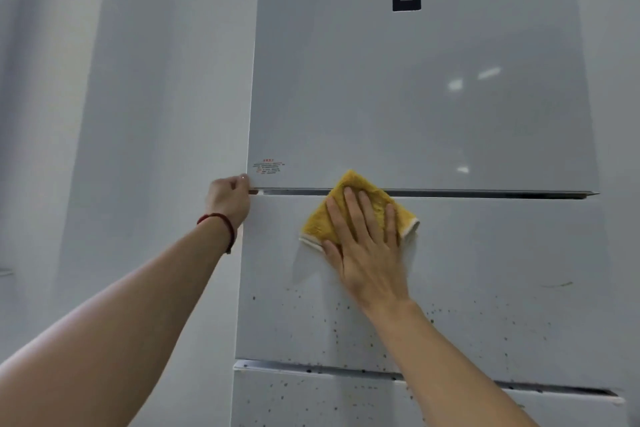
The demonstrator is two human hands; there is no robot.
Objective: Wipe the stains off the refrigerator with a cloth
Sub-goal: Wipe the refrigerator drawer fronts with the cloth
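Wiping is underway: right hand [367, 250], fingers flat, is pressing yellow cloth [360, 208] against the refrigerator's middle drawer [485, 270]; left hand [228, 199] is gripping its corner. Specks [336, 329] below probably come next.

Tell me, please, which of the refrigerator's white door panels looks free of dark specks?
The tall top door panel, above the yellow cloth; both lower panels are speckled.

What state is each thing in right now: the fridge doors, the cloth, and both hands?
Upper door: closed, no specks visible.
Middle door: closed, dark specks across its lower part.
Bottom door: speckled.
Yellow cloth: folded, pressed flat across the seam between the upper and middle doors.
Right hand: fingers straight, pressing the cloth.
Left hand: gripping the fridge's left edge.
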